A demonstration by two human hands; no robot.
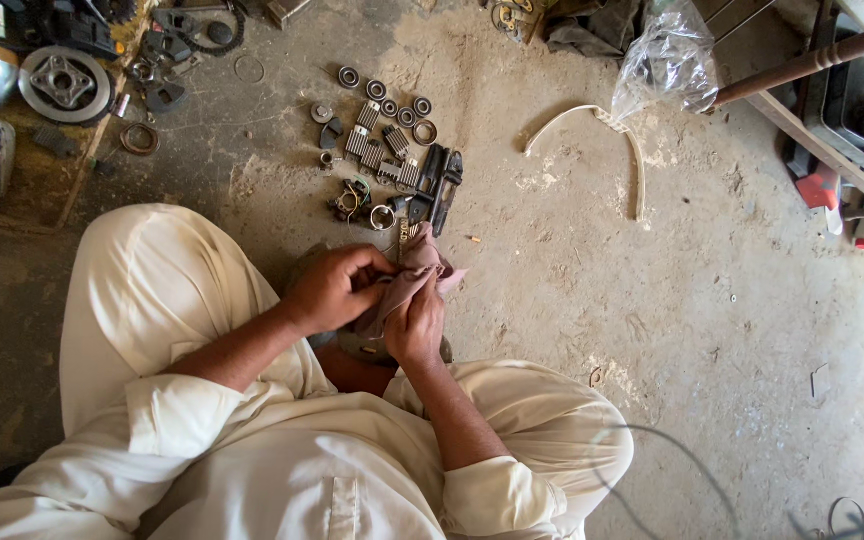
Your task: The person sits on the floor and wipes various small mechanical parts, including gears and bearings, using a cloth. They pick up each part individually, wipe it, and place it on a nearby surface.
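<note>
Both our left hand (pixel 330 290) and right hand (pixel 415 325) pinched the pinkish rag (pixel 407 282), wiping underway; small gears and bearings (pixel 384 150) already lay arrayed on the floor (pixel 652 300)

Left hand (pixel 332 290) curled closed, right hand (pixel 415 325) closed beside it, touching

- The rag (pixel 407 285), held between the left hand (pixel 332 290) and right hand (pixel 417 325) at frame centre, is soft, matt, pinkish cloth, crumpled.
- The floor (pixel 652 330) is rough, dusty concrete, stained darker at the left.
- The small parts (pixel 387 150) at upper centre are dull grey metal; the rings among them shine a little.
- The disc (pixel 64 84) at upper left is smooth, bright metal.
- The bag (pixel 667 65) at upper right is clear, glossy, wrinkled plastic.
- The curved strip (pixel 635 165) looks like pale matt plastic.
- The clothing (pixel 282 460) is cream, matt woven cloth.
</note>
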